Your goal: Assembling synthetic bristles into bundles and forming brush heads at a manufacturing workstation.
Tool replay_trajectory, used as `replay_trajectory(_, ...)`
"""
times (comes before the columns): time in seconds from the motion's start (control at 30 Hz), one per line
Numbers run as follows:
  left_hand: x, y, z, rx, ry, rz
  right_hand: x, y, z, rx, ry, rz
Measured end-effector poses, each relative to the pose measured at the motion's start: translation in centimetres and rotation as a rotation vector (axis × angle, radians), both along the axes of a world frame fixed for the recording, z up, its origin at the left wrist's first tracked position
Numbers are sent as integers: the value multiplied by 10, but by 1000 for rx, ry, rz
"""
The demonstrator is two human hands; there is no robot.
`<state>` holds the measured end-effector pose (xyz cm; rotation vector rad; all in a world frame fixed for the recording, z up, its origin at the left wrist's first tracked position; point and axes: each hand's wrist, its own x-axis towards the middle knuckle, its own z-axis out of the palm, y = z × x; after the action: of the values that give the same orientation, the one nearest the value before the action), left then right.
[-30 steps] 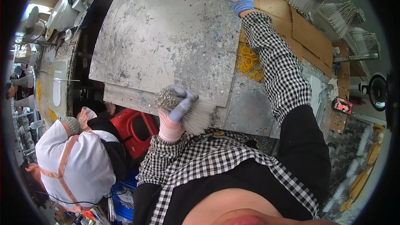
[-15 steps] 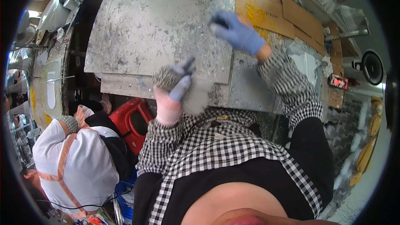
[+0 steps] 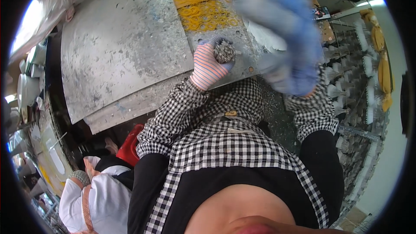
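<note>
- Far left, a co-worker [image 3: 106,197] in white, and just beside, a red seat [image 3: 128,148] pokes out by the desk [image 3: 125,47].
- Across the desk we go: bare, paint-scuffed metal, then yellow bands [image 3: 197,17] scattered on the far side, beyond the hands.
- Now the left hand [image 3: 209,64], in a striped glove, over the desk's near edge! That grip is closed firmly, fingers and thumb wrapped round a bundle [image 3: 225,52].
- The bundle sits inside that curl, to the right of the palm, its round grey end turned up at us. Its long axis seems to run down and away from the eye; the glove hides the rest, so the exact tilt I can't call.
- And here's the right hand [image 3: 288,28], a blue blur, up and to the right of the bundle, apart from it. The left is plainly nearer, being on it. Right grip: fingers and thumb spread wide, nothing clear between them, though the blur could hide something small.
- Far right, a rack [image 3: 357,132] stands past the sleeve [image 3: 314,119].
</note>
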<state>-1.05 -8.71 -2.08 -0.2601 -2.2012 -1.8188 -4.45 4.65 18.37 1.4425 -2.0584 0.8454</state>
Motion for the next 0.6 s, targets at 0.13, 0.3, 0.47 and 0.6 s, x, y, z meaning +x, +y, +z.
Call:
replay_trajectory(0.13, -2, 10, 12, -260, 34, -11, 2, -11, -43, 225, 25, -40)
replay_trajectory(0.3, 1, 11, 20, -576, 56, 72, 10, -9, -46, 263, -141, 44)
replay_trajectory(0.47, -12, 12, 11, -382, -8, -42, -17, 27, -140, -69, -849, -40)
replay_trajectory(0.6, -2, 10, 47, 130, -104, -19, 16, 46, -164, -65, -756, -163)
